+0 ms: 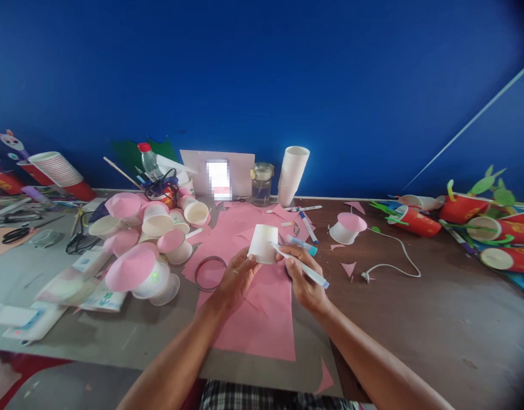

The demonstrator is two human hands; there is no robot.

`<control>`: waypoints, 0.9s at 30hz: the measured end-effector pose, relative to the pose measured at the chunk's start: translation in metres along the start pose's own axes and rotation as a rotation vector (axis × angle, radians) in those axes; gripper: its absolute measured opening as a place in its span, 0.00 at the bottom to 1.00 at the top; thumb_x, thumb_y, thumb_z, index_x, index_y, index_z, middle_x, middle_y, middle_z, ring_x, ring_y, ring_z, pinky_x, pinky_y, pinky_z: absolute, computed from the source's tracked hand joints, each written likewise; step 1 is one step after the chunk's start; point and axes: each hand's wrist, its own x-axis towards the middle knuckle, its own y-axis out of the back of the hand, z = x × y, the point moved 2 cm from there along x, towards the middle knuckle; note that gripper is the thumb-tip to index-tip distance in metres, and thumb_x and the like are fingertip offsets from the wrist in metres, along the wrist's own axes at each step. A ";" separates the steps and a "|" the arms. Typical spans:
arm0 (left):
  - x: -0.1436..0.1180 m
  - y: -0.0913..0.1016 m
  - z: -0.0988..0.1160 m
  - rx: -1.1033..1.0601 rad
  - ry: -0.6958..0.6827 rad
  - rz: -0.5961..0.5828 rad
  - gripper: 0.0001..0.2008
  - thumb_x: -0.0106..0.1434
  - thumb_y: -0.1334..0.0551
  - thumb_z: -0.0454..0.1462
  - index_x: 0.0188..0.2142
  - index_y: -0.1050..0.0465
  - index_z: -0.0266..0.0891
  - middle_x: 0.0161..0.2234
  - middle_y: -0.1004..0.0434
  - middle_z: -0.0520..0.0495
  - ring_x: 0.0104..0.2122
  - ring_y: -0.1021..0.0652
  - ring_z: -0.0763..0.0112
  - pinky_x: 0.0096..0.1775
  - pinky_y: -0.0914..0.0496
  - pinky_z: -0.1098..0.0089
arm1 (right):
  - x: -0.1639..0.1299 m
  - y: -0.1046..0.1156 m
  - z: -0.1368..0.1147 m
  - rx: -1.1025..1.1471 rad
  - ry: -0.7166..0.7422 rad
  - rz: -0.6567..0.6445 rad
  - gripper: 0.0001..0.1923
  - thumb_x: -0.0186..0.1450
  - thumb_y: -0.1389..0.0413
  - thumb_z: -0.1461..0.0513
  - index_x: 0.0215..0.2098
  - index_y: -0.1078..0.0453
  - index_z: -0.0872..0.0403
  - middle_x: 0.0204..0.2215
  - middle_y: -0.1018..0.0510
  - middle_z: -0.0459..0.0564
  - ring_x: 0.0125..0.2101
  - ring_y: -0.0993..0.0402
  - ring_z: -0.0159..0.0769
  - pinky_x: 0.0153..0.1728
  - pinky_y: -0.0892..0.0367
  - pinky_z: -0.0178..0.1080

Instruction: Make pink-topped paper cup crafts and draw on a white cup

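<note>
A deep blue wall (262, 74) rises behind a brown, perhaps wooden, table (450, 319).

A cup stack (293, 173) and a jar (261, 183) stand far centre. Pink-capped cups (142, 245) crowd the left. A capped cup (347, 228) and white cable (394, 259) lie right; red cups (471, 225) far right.
</note>
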 end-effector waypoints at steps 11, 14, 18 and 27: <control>0.000 -0.003 0.003 -0.001 0.002 0.022 0.18 0.58 0.33 0.42 0.47 0.24 0.39 0.46 0.21 0.41 0.53 0.28 0.56 0.58 0.40 0.56 | 0.000 0.000 0.000 -0.024 -0.001 -0.018 0.10 0.69 0.51 0.60 0.42 0.29 0.52 0.31 0.22 0.50 0.34 0.25 0.37 0.35 0.29 0.40; 0.000 -0.002 0.002 0.001 -0.008 0.005 0.17 0.59 0.34 0.42 0.47 0.24 0.39 0.47 0.22 0.42 0.54 0.28 0.56 0.58 0.40 0.56 | -0.001 0.000 0.000 -0.017 -0.007 -0.036 0.10 0.69 0.51 0.60 0.42 0.29 0.52 0.31 0.22 0.50 0.34 0.24 0.37 0.34 0.29 0.39; 0.001 0.002 -0.001 -0.018 0.005 0.028 0.17 0.57 0.33 0.41 0.46 0.24 0.40 0.47 0.22 0.42 0.54 0.28 0.56 0.57 0.39 0.56 | -0.001 0.001 0.000 -0.018 -0.047 -0.007 0.11 0.69 0.51 0.58 0.41 0.29 0.52 0.31 0.22 0.50 0.32 0.25 0.37 0.34 0.29 0.40; 0.001 0.003 -0.003 -0.032 0.002 0.015 0.16 0.59 0.34 0.41 0.46 0.24 0.41 0.49 0.23 0.43 0.56 0.30 0.57 0.59 0.40 0.57 | -0.002 0.003 0.000 0.007 -0.067 0.043 0.10 0.69 0.51 0.58 0.42 0.29 0.52 0.31 0.23 0.50 0.29 0.27 0.35 0.32 0.31 0.40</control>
